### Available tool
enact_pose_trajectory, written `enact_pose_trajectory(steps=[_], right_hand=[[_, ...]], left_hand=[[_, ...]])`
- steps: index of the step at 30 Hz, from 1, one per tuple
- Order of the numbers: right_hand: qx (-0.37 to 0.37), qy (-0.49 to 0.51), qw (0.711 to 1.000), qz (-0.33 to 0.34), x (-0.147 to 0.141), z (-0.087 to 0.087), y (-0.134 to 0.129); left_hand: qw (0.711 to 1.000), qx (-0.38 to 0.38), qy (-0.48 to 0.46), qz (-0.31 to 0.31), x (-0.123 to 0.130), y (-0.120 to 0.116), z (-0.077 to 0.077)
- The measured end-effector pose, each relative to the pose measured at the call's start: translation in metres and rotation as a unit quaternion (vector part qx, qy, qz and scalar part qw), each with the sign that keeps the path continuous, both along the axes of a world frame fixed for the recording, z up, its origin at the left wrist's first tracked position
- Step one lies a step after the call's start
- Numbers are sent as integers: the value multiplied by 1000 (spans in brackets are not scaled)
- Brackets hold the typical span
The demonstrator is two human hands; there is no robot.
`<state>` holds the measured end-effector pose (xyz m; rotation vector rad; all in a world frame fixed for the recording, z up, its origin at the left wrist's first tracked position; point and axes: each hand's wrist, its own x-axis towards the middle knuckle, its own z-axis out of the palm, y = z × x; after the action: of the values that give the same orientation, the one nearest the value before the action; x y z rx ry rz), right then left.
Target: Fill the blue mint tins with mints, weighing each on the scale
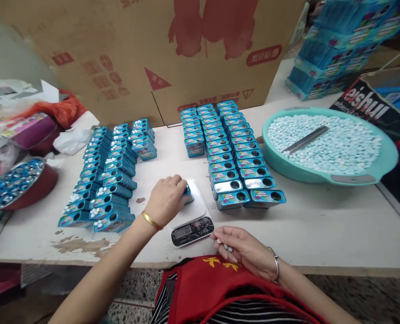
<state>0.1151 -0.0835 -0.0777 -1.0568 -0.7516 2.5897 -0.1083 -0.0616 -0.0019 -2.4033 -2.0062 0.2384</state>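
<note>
A red apron (195, 288) sits against the desk's (321, 243) near edge. Just over that edge, the right hand (242, 247) curls its fingers loosely around several white candies (224, 245). The left hand (168, 198) has its fingers drawn together on a blue tin (188, 193) atop the scale (191, 217) (display too blurred to read). A strip of desktop separates scale from left tin rows (120, 180); a wider stretch reaches toward the near right corner.

White desk (315, 238) with worn brown patches near left; pale wall (4, 49) far left; speckled floor (135, 285) below.
</note>
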Motion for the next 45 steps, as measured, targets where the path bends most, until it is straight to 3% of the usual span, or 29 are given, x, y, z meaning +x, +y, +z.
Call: enact_pose_trajectory(steps=[4, 7, 14, 16, 19, 23, 27, 32, 35, 38, 43, 45], right_hand=[[-17, -13, 1000, 10, 12, -4, -2], [-19, -26, 999, 36, 18, -8, -3], [29, -57, 994, 86, 10, 1, -4], [67, -82, 989, 101, 4, 9, 2], [181, -109, 969, 129, -7, 26, 21], [347, -125, 916, 158, -31, 54, 53], [492, -137, 842, 173, -65, 72, 79], [632, -184, 723, 209, -102, 75, 92], [665, -197, 685, 220, -111, 74, 92], [645, -191, 707, 219, -109, 74, 93], [542, -148, 809, 171, -86, 75, 97], [508, -146, 837, 141, -71, 74, 98]], left_hand=[[977, 148, -147, 46, -28, -22, 5], [938, 226, -229, 130, -49, -53, -6], [876, 179, -332, 301, -62, -119, -76], [870, 162, -343, 315, -60, -127, -88], [865, 162, -355, 317, -59, -130, -94], [864, 190, -358, 298, -59, -122, -87], [866, 225, -362, 262, -55, -111, -78], [873, 237, -365, 220, -51, -102, -75], [872, 242, -371, 210, -49, -100, -75], [869, 255, -379, 192, -44, -95, -75], [922, 227, -300, 93, -38, -73, -77], [937, 229, -257, 60, -37, -63, -76]])
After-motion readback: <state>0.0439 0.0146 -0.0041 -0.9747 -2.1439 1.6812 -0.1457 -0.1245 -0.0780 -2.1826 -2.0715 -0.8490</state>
